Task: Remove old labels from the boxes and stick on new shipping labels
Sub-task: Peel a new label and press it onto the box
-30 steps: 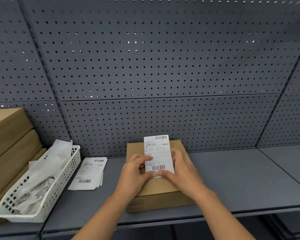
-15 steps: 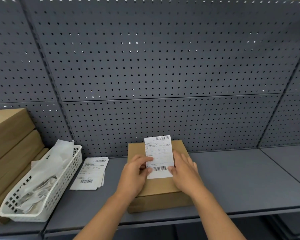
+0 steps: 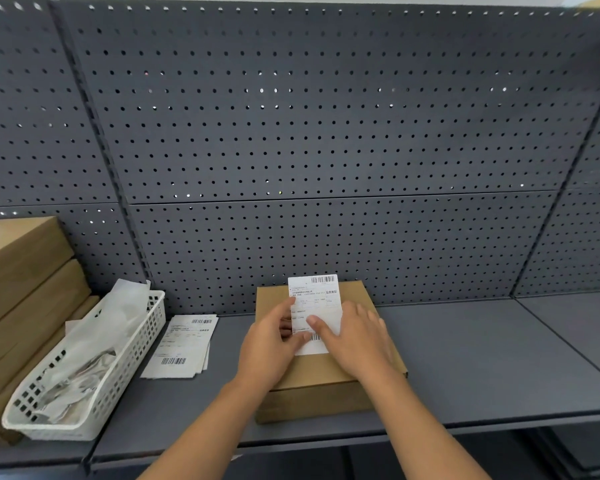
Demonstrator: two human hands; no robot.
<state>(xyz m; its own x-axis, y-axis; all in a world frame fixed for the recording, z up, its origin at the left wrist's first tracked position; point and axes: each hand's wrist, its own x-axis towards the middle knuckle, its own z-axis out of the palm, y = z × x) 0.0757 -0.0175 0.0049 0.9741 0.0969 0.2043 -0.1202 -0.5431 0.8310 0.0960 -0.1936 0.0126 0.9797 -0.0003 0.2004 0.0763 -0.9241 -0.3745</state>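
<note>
Fingers point(image 3: 366, 315) of the right hand point(image 3: 357, 341) lie straight and spread on top of the cardboard box point(image 3: 326, 379), and its thumb presses down on the white shipping label point(image 3: 317, 299). The left hand point(image 3: 272, 348) pinches the label's nine o'clock edge between thumb and curled fingers. The label lies over the box lid, its twelve o'clock end showing past the far edge; at nine o'clock of the box on the grey shelf point(image 3: 465, 358) come a stack of labels point(image 3: 184, 344), then a white basket point(image 3: 132, 362) of crumpled paper, then stacked brown boxes point(image 3: 21, 289).
</note>
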